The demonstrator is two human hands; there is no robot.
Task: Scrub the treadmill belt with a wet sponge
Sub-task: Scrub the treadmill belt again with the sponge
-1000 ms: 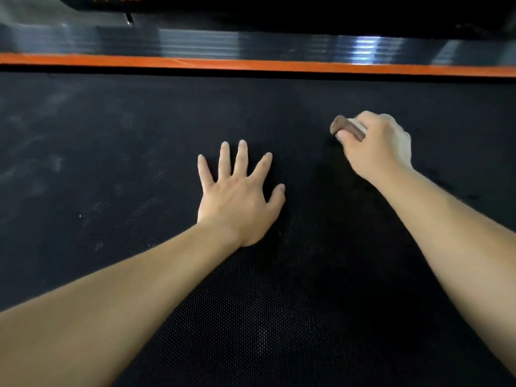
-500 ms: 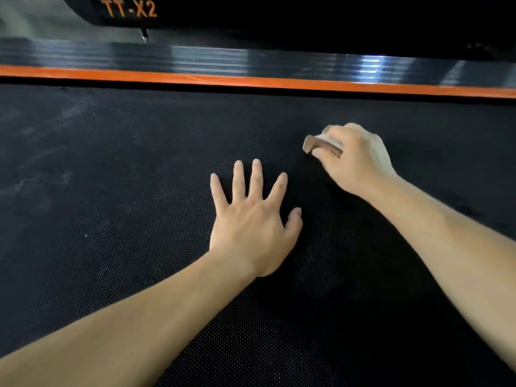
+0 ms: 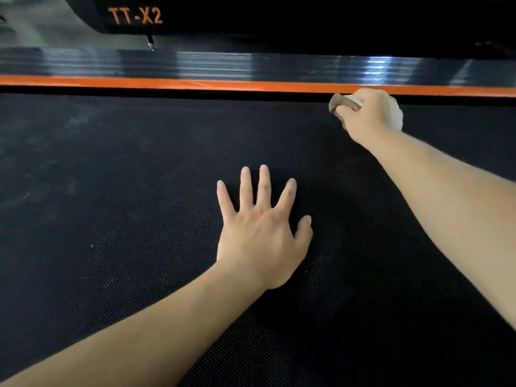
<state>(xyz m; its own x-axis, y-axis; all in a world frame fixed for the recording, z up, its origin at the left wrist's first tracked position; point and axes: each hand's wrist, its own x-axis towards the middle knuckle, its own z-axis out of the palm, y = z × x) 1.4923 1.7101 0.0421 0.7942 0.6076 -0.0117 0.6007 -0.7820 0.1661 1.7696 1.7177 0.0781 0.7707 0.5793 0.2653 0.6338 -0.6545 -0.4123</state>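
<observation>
Head view:

1. Your right hand [image 3: 365, 113] is in the upper right of the frame. Its fingers are curled round the sponge [image 3: 344, 103]. The brown scouring face shows to the left of the fist and pale foam shows to its right.
2. The sponge is at the far edge of the treadmill belt [image 3: 111, 219], just beside the orange stripe [image 3: 195, 83]. The view does not show how firmly it bears on the belt.
3. Your left hand [image 3: 262, 236] lies flat on the belt at the centre of the frame. Its fingers are spread and it is well apart from the sponge.

Recommended technique, as a judgement:

- Brace through the left palm so that the belt does not slide under the scrubbing load.
- Press the scouring face flat. Do not work on its edge.
- Work in short overlapping strokes along the stripe, then move toward the lower frame.
- The dull grey patches at the left of the frame look unscrubbed. Cover them next.
- Do not push water into the gap under the glossy side rail [image 3: 251, 67].
</observation>
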